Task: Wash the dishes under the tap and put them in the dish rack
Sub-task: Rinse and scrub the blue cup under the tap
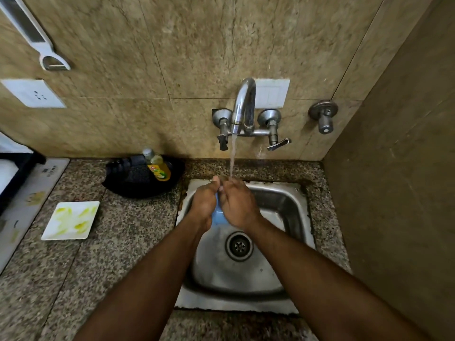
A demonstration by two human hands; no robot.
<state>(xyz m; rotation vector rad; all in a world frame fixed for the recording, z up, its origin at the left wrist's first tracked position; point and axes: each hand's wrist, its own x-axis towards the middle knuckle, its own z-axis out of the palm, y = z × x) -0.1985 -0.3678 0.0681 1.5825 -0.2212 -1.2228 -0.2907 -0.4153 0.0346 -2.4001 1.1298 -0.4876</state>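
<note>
Water runs from the chrome tap (242, 107) into the steel sink (283, 205). Over the sink's back left corner my left hand (204, 201) and my right hand (237, 201) close together around a small light-blue dish (218, 216), of which only a sliver shows between the palms. The stream lands on my right hand's fingers. A white square plate (71, 220) smeared with yellow lies on the granite counter (123, 242) to the left.
A black pan (138, 180) holding a yellow dish-soap bottle (157, 167) stands at the back of the counter. A black and white appliance (14, 173) sits at the far left. A side wall (394, 193) closes the right. No dish rack is in view.
</note>
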